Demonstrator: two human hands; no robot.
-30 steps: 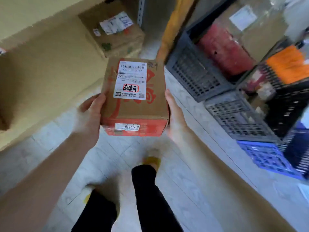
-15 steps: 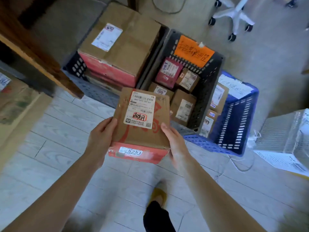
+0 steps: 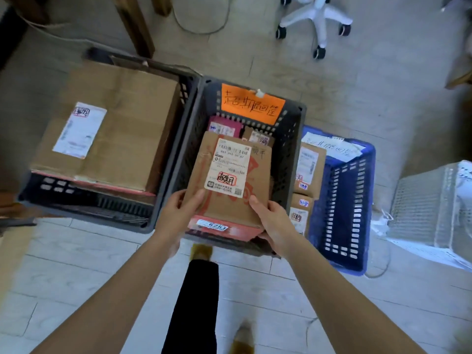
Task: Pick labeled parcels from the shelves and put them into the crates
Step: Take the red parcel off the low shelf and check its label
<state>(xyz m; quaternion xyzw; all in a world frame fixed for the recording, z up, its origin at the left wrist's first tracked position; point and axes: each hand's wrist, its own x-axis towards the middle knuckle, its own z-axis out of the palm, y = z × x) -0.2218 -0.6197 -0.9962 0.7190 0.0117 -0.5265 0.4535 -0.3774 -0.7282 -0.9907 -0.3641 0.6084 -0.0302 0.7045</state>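
Observation:
I hold a brown cardboard parcel [image 3: 258, 180] with red print, a white shipping label and a "6251" sticker over the open top of the middle dark grey crate [image 3: 288, 149]. My left hand [image 3: 176, 213] grips its near left corner and my right hand [image 3: 274, 222] grips its near right corner. Small parcels [image 3: 224, 127] lie deeper in that crate, mostly hidden by the held parcel. An orange handwritten sign [image 3: 251, 104] hangs on the crate's far wall.
A large labeled box [image 3: 107, 134] fills the dark crate [image 3: 84, 204] to the left. A blue crate [image 3: 342, 200] with upright parcels [image 3: 307, 169] stands to the right, then a white mesh basket [image 3: 429, 208]. An office chair base [image 3: 316, 21] and wooden legs [image 3: 135, 24] stand beyond.
I have stepped closer to the crates, and my view has swung from the shelf to straight down. The parcel has moved forward from over the floor to over the middle crate.

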